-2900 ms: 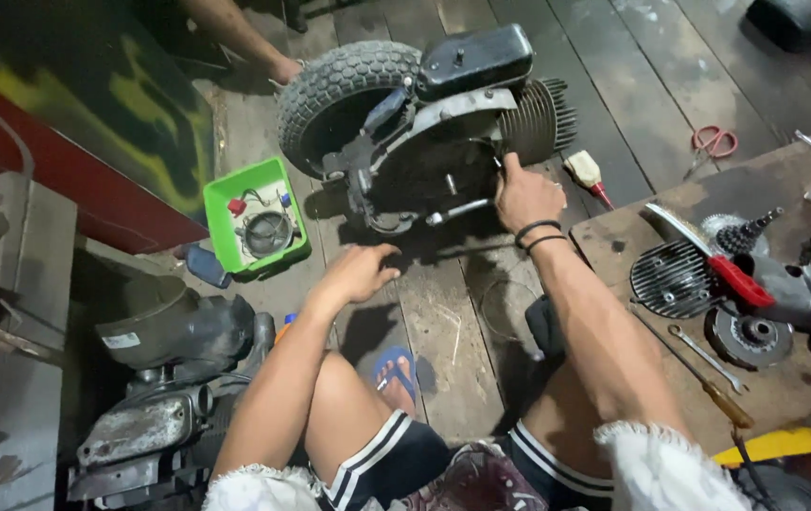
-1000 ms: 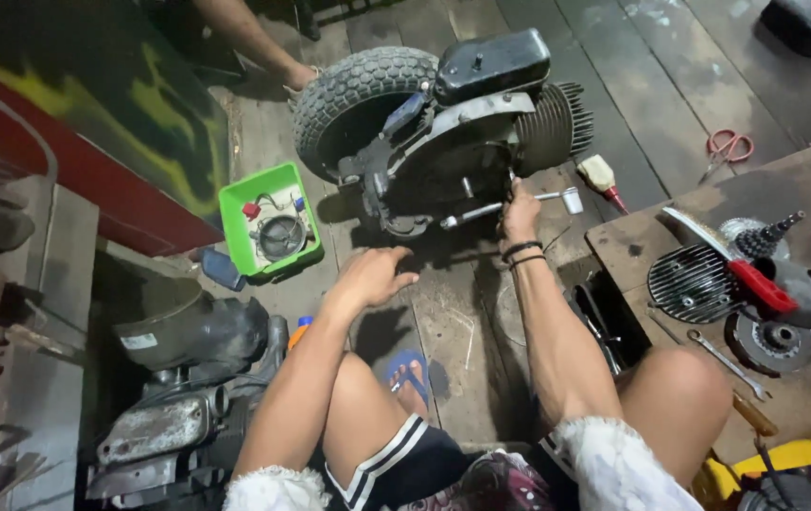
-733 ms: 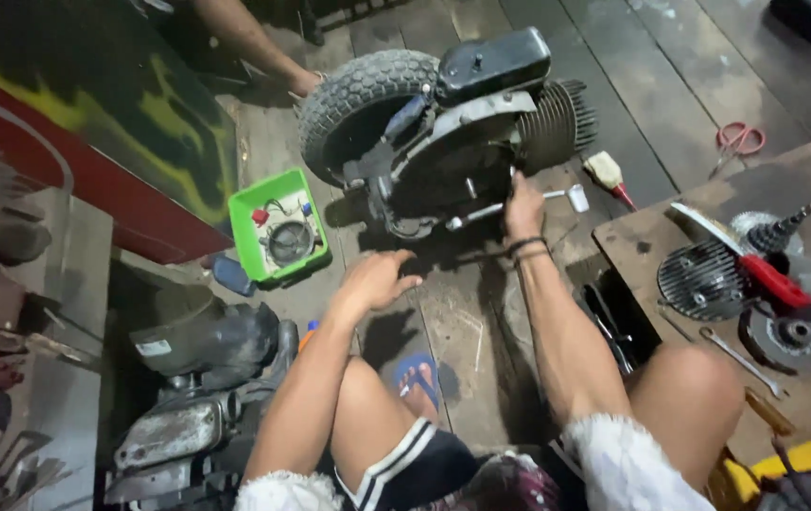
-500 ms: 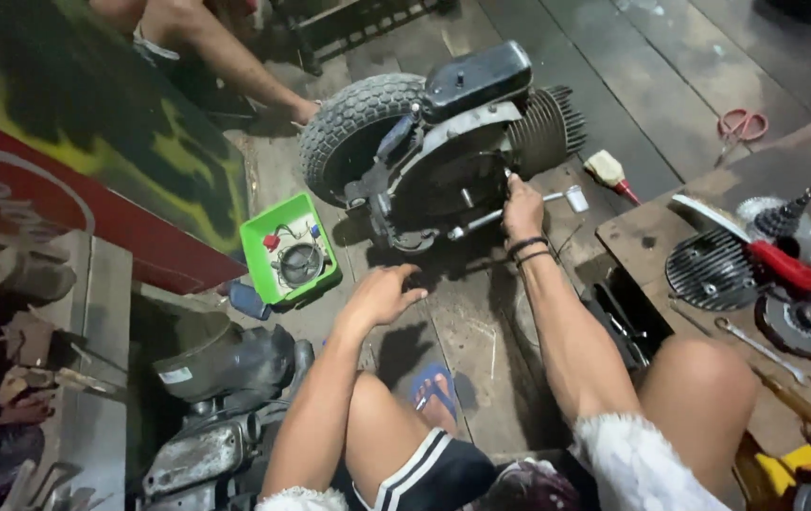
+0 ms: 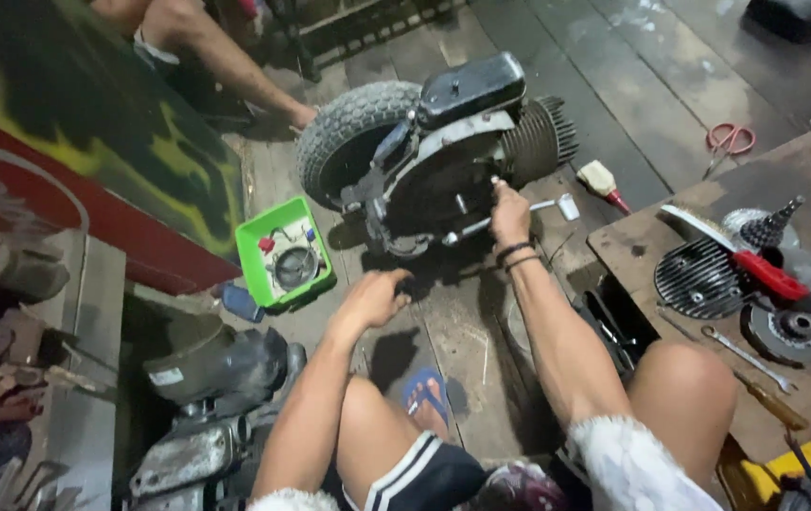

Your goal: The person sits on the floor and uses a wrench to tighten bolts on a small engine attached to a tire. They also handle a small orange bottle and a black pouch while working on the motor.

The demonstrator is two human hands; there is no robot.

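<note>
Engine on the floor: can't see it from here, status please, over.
Right hand on the engine, grip unclear. Left hand open, hovering over the floor. Green tray beside the tyre; nothing between hands and engine.

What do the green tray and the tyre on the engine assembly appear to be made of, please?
Green tray: likely plastic, judging by its bright, uniform colour and smooth moulded rim. Tyre: apparently rubber, matt grey-black with a blocky tread, dusty-looking.

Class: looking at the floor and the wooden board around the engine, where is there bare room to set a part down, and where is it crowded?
Bare planks lie between the engine and the scissors, and a narrow strip between the green tray and the left hand. The wooden board is crowded with parts and tools; the right hand is at the engine.
</note>
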